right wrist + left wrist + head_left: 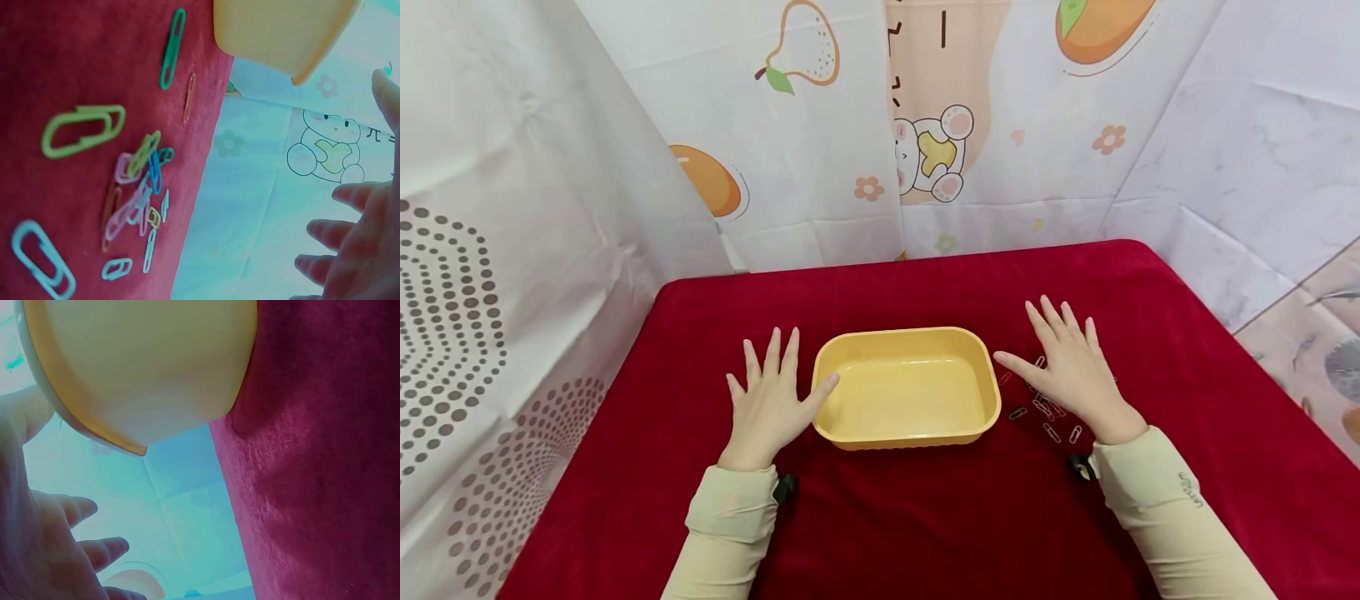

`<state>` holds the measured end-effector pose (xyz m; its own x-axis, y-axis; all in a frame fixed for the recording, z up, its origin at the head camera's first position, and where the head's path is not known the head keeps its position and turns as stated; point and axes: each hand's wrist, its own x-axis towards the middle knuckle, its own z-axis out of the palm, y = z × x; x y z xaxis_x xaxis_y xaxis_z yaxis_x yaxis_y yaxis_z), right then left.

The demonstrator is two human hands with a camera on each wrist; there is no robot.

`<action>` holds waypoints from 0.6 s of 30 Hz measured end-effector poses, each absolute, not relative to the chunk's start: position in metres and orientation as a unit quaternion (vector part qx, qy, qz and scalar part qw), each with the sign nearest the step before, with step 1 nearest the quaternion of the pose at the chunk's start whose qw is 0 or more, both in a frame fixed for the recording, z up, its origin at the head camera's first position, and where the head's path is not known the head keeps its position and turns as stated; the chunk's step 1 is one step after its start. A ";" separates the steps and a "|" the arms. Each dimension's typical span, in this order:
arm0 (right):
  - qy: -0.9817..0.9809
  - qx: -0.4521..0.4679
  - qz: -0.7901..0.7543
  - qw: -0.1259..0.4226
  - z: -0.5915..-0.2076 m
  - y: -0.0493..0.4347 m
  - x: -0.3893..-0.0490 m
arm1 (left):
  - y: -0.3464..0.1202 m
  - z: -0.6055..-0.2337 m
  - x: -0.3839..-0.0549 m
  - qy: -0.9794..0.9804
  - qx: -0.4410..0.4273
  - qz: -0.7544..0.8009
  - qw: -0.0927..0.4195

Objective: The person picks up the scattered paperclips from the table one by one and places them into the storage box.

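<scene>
"Spreading its fingers, the left hand (pixel 766 410) is released, isn't it?"

"Yes, released, its thumb over the left rim of the yellow rectangular, round-cornered tray (pixel 910 400); I can't tell whether they touch."

"And the right hand (pixel 1075 375)?"

"Released too, fingers splayed, raised by the multicoloured looped paper clips (pixel 129 209)."

"Where do those lie?"

"On the plush red cloth (pixel 925 517), to the tray's right, several heaped together, a green one (pixel 170 59) lying apart, near the tray."
</scene>
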<state>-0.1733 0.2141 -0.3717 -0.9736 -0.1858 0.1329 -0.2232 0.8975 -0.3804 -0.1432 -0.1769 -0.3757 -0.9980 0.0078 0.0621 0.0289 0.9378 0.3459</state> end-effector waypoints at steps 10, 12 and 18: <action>-0.963 0.090 0.253 0.037 -0.365 0.220 -0.178 | -0.177 -0.375 -0.147 -0.979 0.003 -0.203 0.026; -0.959 0.088 0.266 0.037 -0.365 0.221 -0.179 | -0.176 -0.374 -0.148 -0.977 0.005 -0.209 0.027; -0.944 0.069 0.321 0.013 -0.367 0.225 -0.183 | -0.175 -0.376 -0.149 -0.969 0.015 -0.244 0.029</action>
